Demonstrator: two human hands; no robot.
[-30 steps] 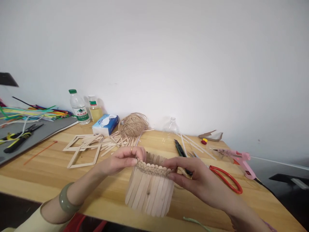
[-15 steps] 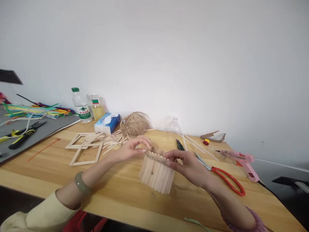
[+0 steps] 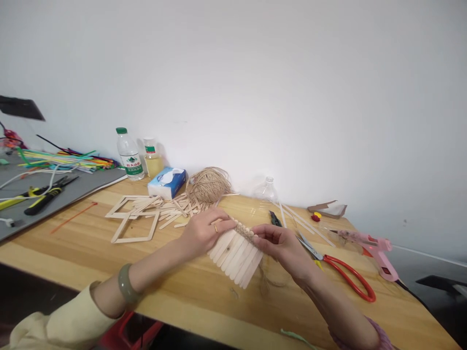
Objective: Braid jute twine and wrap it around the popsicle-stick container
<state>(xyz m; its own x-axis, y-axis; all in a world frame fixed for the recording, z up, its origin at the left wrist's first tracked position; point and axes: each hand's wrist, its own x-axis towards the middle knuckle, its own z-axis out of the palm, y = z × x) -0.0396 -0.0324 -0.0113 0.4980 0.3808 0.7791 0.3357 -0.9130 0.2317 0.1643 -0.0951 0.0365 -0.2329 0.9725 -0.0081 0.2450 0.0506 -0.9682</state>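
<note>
A piece made of wooden craft sticks (image 3: 235,257) set side by side, with twine along its upper end, is held tilted over the table. My left hand (image 3: 206,231) grips its upper left side, fingers bent over the rim and a ring on one finger. On the right end of the rim, my right hand (image 3: 279,245) pinches the twine edge between thumb and fingers. A loose strand of twine (image 3: 268,281) trails below the right hand. The back of the stick piece is hidden.
A twine ball (image 3: 208,184), loose craft sticks (image 3: 175,210), tissue pack (image 3: 167,183) and two bottles stand behind. Red-handled scissors (image 3: 348,277), a utility knife (image 3: 275,219) and a pink glue gun (image 3: 379,250) lie right. Pliers (image 3: 47,197) rest on a grey mat at left.
My left hand has shifted right and down, its fingers now closed over the rim. The stick piece has turned, its lower end swinging left. The view has moved slightly.
</note>
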